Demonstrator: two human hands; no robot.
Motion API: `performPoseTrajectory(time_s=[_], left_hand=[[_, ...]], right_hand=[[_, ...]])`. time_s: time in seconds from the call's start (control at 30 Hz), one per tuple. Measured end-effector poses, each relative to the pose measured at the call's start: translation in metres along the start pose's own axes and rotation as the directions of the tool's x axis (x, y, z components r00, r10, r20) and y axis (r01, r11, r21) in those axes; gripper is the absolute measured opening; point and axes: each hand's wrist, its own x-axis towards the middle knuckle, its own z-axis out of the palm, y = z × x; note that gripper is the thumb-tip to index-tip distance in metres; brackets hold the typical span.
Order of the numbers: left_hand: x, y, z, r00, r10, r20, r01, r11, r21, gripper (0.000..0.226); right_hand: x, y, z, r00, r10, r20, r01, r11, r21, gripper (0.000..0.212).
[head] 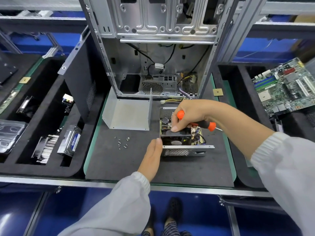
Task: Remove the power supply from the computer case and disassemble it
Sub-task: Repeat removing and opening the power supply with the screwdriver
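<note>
Reading labels first: only the blue sticker on the silver hard drive (69, 140) in the left foam tray shows print, too small for me to make out. I see the opened grey metal power supply (183, 133) on the dark foam mat (129, 167), in front of the upright silver computer case (153, 65). My left hand (151, 157) lies flat, fingers straight against its left wall. My right hand (189, 114) grips the orange-and-black screwdriver (199, 122) above its open top. One bent grey cover (127, 114) sits apart; roughly eight loose screws (121, 143); one green motherboard (286, 87) at right
</note>
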Motion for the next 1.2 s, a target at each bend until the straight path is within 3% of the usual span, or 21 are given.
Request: performPoseTrajectory(time_s=[0.2,0.33,0.5,0.6,0.7,0.77,0.87,1.03,1.2], left_hand=[[0.011,0.017,-0.010,0.966,0.260,-0.011,-0.260,0.964,-0.062,0.034],[0.029,0.036,-0.009,0.916,0.384,-0.116,-0.392,0.918,-0.055,0.011],[0.040,0.055,0.007,0.902,0.354,-0.245,-0.399,0.903,-0.162,0.008],[0.044,0.072,0.021,0.905,0.372,-0.208,-0.408,0.896,-0.175,0.008],[0.050,0.076,0.041,0.936,0.270,-0.228,-0.315,0.930,-0.191,0.005],[0.052,0.069,0.047,0.934,0.223,-0.280,-0.260,0.960,-0.103,0.014],[0.049,0.060,0.054,0.900,0.282,-0.332,-0.275,0.959,0.069,0.022],[0.044,0.058,0.062,0.867,0.338,-0.366,-0.301,0.941,0.156,0.019],[0.043,0.056,0.065,0.890,0.330,-0.315,-0.233,0.922,0.309,0.023]], right_hand=[[-0.015,0.002,-0.020,0.997,-0.073,0.010,0.070,0.982,0.176,0.011],[-0.021,0.014,-0.026,0.995,-0.068,-0.076,0.084,0.971,0.225,0.006],[-0.036,0.057,-0.032,0.926,0.045,-0.376,0.007,0.991,0.136,0.008],[-0.040,0.083,-0.017,0.923,0.083,-0.376,-0.121,0.990,-0.078,0.012],[-0.039,0.103,0.005,0.940,0.137,-0.313,-0.220,0.943,-0.249,0.021],[-0.036,0.110,0.020,0.940,0.154,-0.305,-0.244,0.928,-0.281,0.029],[-0.034,0.118,0.037,0.921,0.118,-0.371,-0.250,0.911,-0.330,0.028],[-0.026,0.123,0.052,0.903,0.050,-0.427,-0.193,0.935,-0.297,0.025],[-0.022,0.122,0.061,0.893,0.012,-0.451,-0.145,0.954,-0.261,0.016]])
